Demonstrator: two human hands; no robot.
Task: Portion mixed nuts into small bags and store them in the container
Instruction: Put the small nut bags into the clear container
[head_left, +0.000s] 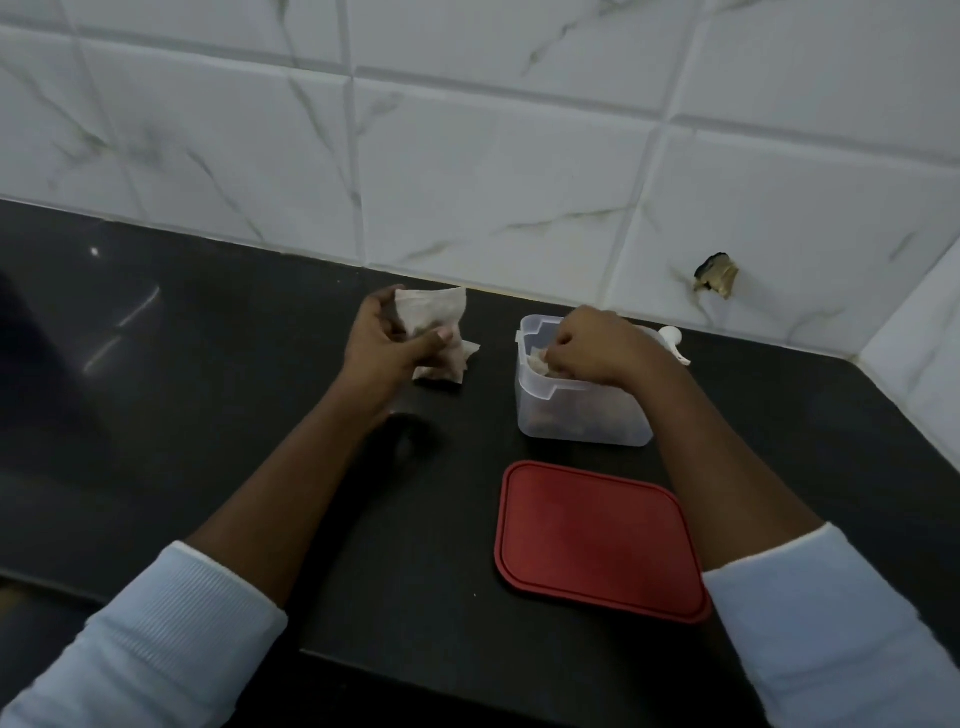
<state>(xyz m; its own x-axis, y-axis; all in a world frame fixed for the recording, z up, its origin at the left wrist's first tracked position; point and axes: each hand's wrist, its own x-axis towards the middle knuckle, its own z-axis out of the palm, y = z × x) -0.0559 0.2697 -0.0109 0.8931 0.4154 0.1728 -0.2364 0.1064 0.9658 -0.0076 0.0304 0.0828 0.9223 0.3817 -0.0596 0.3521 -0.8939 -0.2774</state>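
A clear plastic container (540, 410) stands on the black counter near the back wall, with dark nuts and a pale bag visible inside. My right hand (587, 345) reaches into its open top, fingers closed on a small pale bag (537, 364) there. To the left, my left hand (387, 345) grips a small translucent bag (434, 312) with nuts in its lower part, held upright just above the counter. More pale bags (441, 371) lie on the counter under it. The container's red lid (597, 535) lies flat in front of the container.
A small white scoop (675, 343) lies behind the container, against the white marble-look tiled wall (467, 156). A side wall closes the counter at the right. The counter's front edge runs along the bottom left.
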